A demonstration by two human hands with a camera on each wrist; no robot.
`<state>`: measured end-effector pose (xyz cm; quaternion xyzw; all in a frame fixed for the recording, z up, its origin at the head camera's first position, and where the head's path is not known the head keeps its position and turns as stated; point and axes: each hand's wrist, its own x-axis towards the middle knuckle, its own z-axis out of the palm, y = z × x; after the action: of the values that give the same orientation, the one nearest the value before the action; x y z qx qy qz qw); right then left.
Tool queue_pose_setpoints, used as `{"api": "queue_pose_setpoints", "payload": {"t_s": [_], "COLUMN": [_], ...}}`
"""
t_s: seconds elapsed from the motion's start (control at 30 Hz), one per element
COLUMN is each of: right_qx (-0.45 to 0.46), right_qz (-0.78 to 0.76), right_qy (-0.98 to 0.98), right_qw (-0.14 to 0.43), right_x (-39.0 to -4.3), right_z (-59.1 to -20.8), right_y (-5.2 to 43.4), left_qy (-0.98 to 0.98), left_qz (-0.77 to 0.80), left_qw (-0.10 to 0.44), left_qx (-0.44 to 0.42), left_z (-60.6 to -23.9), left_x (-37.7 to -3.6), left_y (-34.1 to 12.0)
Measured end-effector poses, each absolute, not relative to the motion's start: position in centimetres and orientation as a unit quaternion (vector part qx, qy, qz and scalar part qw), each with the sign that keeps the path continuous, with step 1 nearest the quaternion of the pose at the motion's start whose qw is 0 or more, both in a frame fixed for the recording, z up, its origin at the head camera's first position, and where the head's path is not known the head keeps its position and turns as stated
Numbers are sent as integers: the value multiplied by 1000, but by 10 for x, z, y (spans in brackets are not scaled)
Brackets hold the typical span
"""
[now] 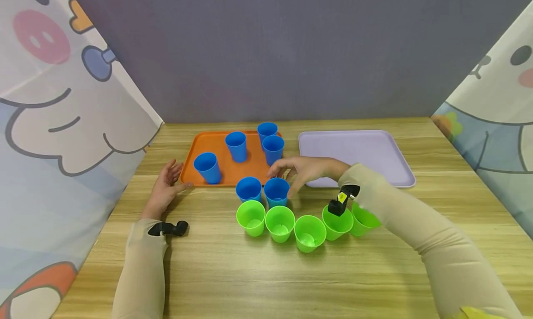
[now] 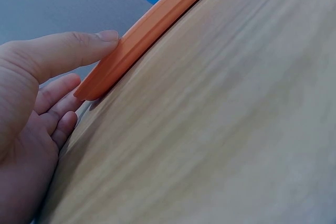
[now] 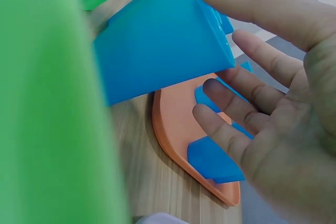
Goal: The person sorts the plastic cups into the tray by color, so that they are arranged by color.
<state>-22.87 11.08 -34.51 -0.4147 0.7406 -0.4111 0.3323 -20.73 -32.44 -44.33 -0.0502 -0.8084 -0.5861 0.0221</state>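
Note:
My right hand (image 1: 306, 170) reaches left over a blue cup (image 1: 276, 191) that stands on the table just in front of the orange tray (image 1: 226, 159). In the right wrist view its fingers (image 3: 252, 93) are spread and nearly straight, and one fingertip touches the blue cup (image 3: 163, 51) at its rim. A second blue cup (image 1: 248, 189) stands right beside it. My left hand (image 1: 166, 187) lies flat on the table at the tray's left front corner. There its thumb (image 2: 79, 45) touches the orange tray's rim (image 2: 152, 24).
Several blue cups (image 1: 236, 145) stand upright on the orange tray. A curved row of green cups (image 1: 280, 222) sits in front of the two blue ones. A lilac tray (image 1: 354, 154) lies at the back right. Cloth screens close off both sides.

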Motion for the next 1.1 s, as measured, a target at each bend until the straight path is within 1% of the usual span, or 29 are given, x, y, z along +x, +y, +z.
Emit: {"api": "queue_pose_setpoints", "payload": {"t_s": [0.47,1.1], "right_qx": [-416,-414], "right_qz": [-405,-394], "right_qy": [738,746], "right_qw": [345,341], "right_x": [-227,-228], "right_z": [-346,-347], "right_y": [106,105], "left_qy": [-801,-810], "left_qz": [-596,-584], "left_qw": [24,27], "left_qx": [-54,-55], "left_z": [-445,-446], "left_x": [-208,-210], "left_y": [-325,-327]}}
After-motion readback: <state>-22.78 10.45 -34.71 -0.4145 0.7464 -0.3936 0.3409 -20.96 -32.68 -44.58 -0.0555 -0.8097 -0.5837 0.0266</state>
